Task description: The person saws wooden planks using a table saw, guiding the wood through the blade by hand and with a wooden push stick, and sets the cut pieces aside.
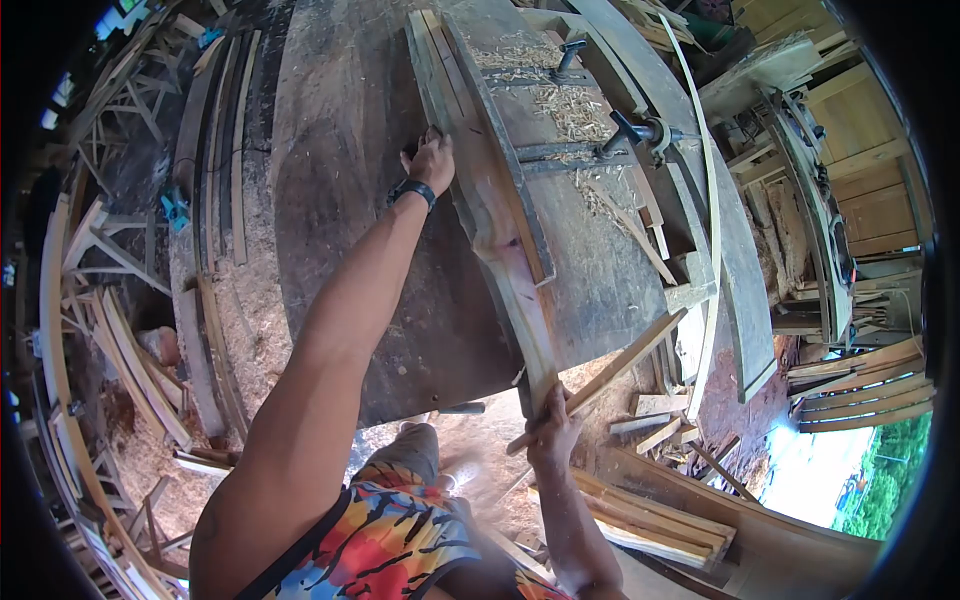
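left hand (pixel 430 166): touching the plank (pixel 527 300), cannot tell if fingers are gripping | right hand (pixel 553 432): fingers clamping thin stick (pixel 630 360) beside plank's near end | plank: lying along surface (pixel 430 330), near end overhanging

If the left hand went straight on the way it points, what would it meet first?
Most likely the long plank; the left hand seems to rest against its edge, though depth is hard to judge here.

We look through one head-worn, wide-angle camera, facing forward and steeply down from close above the table (pixel 335 170), our own patterned tank top (pixel 385 545) at the bottom edge.
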The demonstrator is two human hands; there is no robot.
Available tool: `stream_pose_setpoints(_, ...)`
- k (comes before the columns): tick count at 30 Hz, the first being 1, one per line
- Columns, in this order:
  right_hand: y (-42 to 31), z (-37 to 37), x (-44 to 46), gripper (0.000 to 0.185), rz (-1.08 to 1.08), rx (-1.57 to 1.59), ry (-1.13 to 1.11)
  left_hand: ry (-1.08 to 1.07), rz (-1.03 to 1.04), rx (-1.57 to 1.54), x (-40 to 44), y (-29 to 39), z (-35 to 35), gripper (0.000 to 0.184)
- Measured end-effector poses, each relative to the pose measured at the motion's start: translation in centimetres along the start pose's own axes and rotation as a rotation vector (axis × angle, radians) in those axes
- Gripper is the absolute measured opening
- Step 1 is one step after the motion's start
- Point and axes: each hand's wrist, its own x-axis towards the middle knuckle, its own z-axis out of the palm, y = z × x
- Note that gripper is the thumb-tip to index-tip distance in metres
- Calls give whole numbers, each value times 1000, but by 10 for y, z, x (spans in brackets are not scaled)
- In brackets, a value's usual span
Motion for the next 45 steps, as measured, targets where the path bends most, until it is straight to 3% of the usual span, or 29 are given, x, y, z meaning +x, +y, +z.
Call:
stream_pose_setpoints(6,-2,22,8,33,-50,59,49,-39,-9,29,28,-8,3,59)
stream_pose_setpoints(9,0,23,12,33,-86,29,57,64,19,39,28,-8,4,56)
stream_pose_setpoints(10,10,19,19,33,-112,25,55,-1,24,83,29,-7,0,57)
stream_pose_setpoints(13,6,22,16,35,-116,-4,86,37,115,85,26,-13,2,57)
stream_pose_setpoints(16,0,25,11,37,-111,14,82,-124,11,66,15,-5,-8,57)
stream_pose_setpoints(17,1,24,12,37,-109,5,85,-192,5,77,3,-1,-13,58)
stream_pose_setpoints(19,2,22,14,38,-101,-7,83,-202,298,133,-25,-36,13,62)
stream_pose_setpoints(21,-1,22,13,39,-93,13,50,-58,225,-246,-110,-2,-2,65)
stream_pose_setpoints(23,-1,20,14,40,-90,9,34,-90,247,-349,-161,0,15,67)
stream_pose_setpoints(25,0,14,15,43,-85,-3,-16,-68,238,-170,-197,6,27,66)
stream_pose_setpoints(30,3,-12,-6,65,-73,-184,-76,-42,199,-202,-194,14,26,61)
stream_pose_setpoints(33,7,-26,-19,57,-68,-5,-168,-57,183,-198,-198,17,21,60)
stream_pose_setpoints(36,2,-20,-21,64,-86,64,-244,-65,162,-186,-199,21,19,58)
stream_pose_setpoints(45,-36,3,-16,54,37,38,-305,-5,192,-125,-179,14,23,54)
